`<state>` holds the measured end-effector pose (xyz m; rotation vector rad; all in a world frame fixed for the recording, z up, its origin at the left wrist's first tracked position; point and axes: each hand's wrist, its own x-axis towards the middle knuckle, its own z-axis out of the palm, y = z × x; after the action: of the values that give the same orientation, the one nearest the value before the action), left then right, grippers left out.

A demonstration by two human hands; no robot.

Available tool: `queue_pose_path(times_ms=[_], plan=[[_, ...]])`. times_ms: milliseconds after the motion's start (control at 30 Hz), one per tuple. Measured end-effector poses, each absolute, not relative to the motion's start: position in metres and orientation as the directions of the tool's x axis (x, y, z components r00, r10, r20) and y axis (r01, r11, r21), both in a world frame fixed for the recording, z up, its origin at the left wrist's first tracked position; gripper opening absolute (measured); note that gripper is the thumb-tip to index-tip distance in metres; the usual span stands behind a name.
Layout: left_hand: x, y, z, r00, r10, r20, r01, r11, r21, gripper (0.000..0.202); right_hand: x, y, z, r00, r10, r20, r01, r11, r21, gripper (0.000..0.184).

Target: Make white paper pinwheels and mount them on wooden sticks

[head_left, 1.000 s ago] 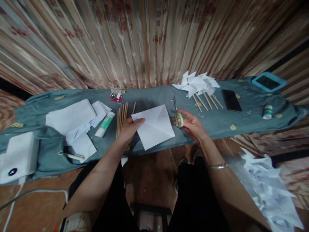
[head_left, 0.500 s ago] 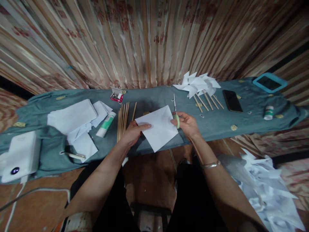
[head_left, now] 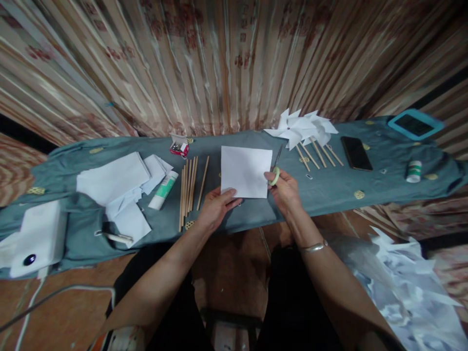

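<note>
A square sheet of white paper [head_left: 245, 170] is held up over the table's front half, its edges nearly level. My left hand [head_left: 216, 207] pinches its lower left corner, thumb on top and fingers beneath. Beside the sheet's right edge, my right hand [head_left: 284, 189] grips scissors [head_left: 275, 176] by their pale green handles. The blades point away from me, up and to the right, clear of the paper. The right thumb reaches the paper's edge. Several thin wooden sticks [head_left: 189, 187] lie just left of the sheet.
White paper pinwheels [head_left: 292, 127] on sticks lie at the back right, near a black phone [head_left: 356, 153]. Left are stacked paper [head_left: 115, 178], a glue stick [head_left: 164, 190], a red box of pins [head_left: 179, 146] and a white device [head_left: 38, 239]. More pinwheels [head_left: 405, 287] fill a bag at lower right.
The sheet has turned from a diamond slant to nearly square-on and risen slightly. My left hand has shifted right to its lower left corner. The scissors stay in my right hand, tilted further right.
</note>
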<state>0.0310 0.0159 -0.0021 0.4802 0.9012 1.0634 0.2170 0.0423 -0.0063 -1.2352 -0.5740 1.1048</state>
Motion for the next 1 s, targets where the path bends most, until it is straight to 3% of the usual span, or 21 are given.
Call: queue_pose_path(times_ms=[167,400,700,867,1000], plan=[[0.036,0.018,-0.001,0.155,0.900,-0.408,-0.580,0.417,0.700,0.026,0.208,0.042,0.000,0.399,0.864,-0.307,-0.503,-0.073,-0.861,0.033],[0.049,0.018,-0.006,0.075,0.932,-0.354,-0.495,0.343,0.798,0.043,0.191,0.031,0.004,0.260,0.877,-0.404,-0.600,-0.181,-0.780,0.035],[0.035,0.041,-0.017,-0.151,0.986,-0.078,-0.401,0.011,0.916,0.054,0.201,-0.001,0.001,0.088,0.956,-0.280,-0.294,-0.244,-0.924,0.048],[0.023,0.051,-0.013,-0.228,0.974,-0.003,-0.373,-0.085,0.924,0.060,0.195,-0.035,-0.002,-0.208,0.940,-0.272,-0.103,-0.297,-0.949,0.050],[0.021,0.051,-0.011,-0.262,0.965,0.032,-0.310,-0.116,0.944,0.057,0.187,-0.051,-0.010,-0.336,0.893,-0.301,-0.065,-0.340,-0.938,0.046]])
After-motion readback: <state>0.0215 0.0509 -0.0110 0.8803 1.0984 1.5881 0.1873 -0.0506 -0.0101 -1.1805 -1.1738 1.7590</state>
